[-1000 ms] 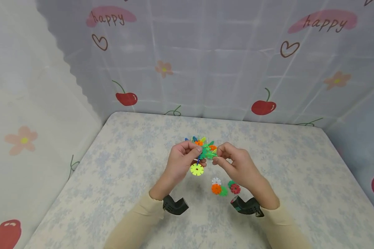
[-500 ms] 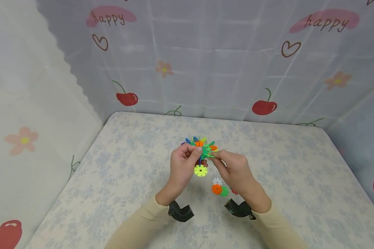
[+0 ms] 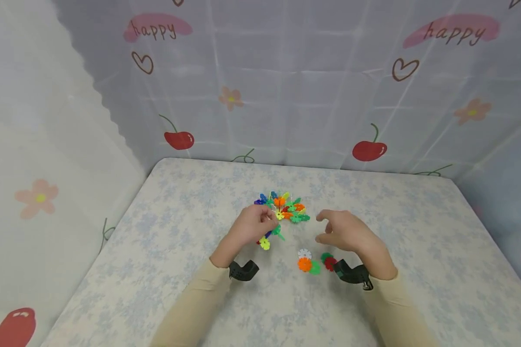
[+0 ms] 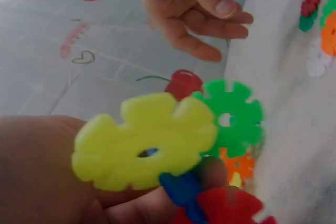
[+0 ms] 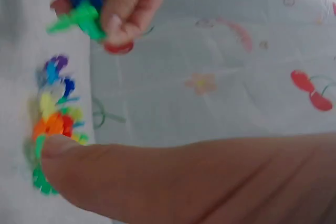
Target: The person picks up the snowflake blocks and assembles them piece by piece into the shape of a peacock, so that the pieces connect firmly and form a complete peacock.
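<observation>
My left hand (image 3: 251, 225) pinches a small cluster of interlocked notched plastic discs above the table. In the left wrist view its yellow disc (image 4: 113, 148) is nearest the camera, with a green disc (image 4: 241, 116), a blue one (image 4: 181, 188) and part of a red one (image 4: 231, 207). Fingers hide some of the cluster. To the right, my right hand (image 3: 351, 233) hovers apart from it, fingers spread loosely and holding nothing. Just beyond the left hand lies a larger assembly of joined discs (image 3: 280, 201), mixing blue, orange, yellow, red and green.
Nearer me on the pale floral table (image 3: 178, 193) lie a white disc (image 3: 304, 253), an orange disc (image 3: 305, 264) and a light green disc (image 3: 315, 268). A red disc (image 3: 330, 263) and a dark green disc (image 3: 326, 256) sit close by. A printed curtain (image 3: 286, 96) hangs behind.
My right hand has let go of the cluster's green part and drawn away to the right. The left hand has turned the cluster and shifted slightly left, uncovering more of the larger assembly.
</observation>
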Motion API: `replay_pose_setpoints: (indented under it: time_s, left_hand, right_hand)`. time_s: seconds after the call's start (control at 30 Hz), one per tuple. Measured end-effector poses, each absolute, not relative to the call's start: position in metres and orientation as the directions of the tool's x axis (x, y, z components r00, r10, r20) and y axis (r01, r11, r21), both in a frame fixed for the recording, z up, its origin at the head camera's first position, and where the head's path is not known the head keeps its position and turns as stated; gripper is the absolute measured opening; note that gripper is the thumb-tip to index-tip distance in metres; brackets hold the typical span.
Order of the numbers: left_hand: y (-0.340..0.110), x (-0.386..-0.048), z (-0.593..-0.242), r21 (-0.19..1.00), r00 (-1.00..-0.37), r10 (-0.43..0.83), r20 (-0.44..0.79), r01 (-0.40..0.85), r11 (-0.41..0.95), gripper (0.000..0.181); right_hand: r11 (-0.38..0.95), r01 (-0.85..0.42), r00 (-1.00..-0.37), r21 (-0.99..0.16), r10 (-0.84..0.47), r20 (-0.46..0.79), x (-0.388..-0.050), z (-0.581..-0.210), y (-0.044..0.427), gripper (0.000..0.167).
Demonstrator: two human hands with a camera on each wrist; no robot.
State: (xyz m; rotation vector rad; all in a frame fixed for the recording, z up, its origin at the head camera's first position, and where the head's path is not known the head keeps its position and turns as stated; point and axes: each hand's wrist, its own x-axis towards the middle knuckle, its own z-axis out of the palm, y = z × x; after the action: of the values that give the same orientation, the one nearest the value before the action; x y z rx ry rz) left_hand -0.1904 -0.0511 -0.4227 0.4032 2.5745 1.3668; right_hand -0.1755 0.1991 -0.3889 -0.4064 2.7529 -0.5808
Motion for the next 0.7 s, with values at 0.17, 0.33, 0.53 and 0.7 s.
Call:
replay_pose_setpoints:
  time_s: [0.17, 0.33, 0.53, 0.7]
  left_hand:
    - [-0.057, -0.2, -0.438, 0.674, -0.891, 0.41, -0.193, 0.184, 0.716, 0.014]
    - [-0.066, -0.208, -0.443, 0.576, -0.922, 0.316, -0.226, 0.135, 0.807, 0.013]
    - [-0.059, -0.206, -0.442, 0.447, -0.969, 0.215, -0.12, 0.141, 0.884, 0.018]
    - [-0.016, -0.177, -0.443, 0.457, -0.903, 0.427, 0.039, 0.396, 0.796, 0.028]
  right_hand:
    - [0.921, -0.075, -0.849, -0.381, -0.26, -0.461, -0.189, -0.416, 0.213, 0.034]
    - [0.915, -0.012, -0.82, -0.403, -0.24, -0.52, -0.192, -0.433, 0.208, 0.039]
    - [0.9, 0.031, -0.797, -0.435, -0.24, -0.554, -0.192, -0.434, 0.202, 0.033]
    - [0.89, -0.006, -0.794, -0.457, -0.282, -0.538, -0.194, -0.435, 0.199, 0.029]
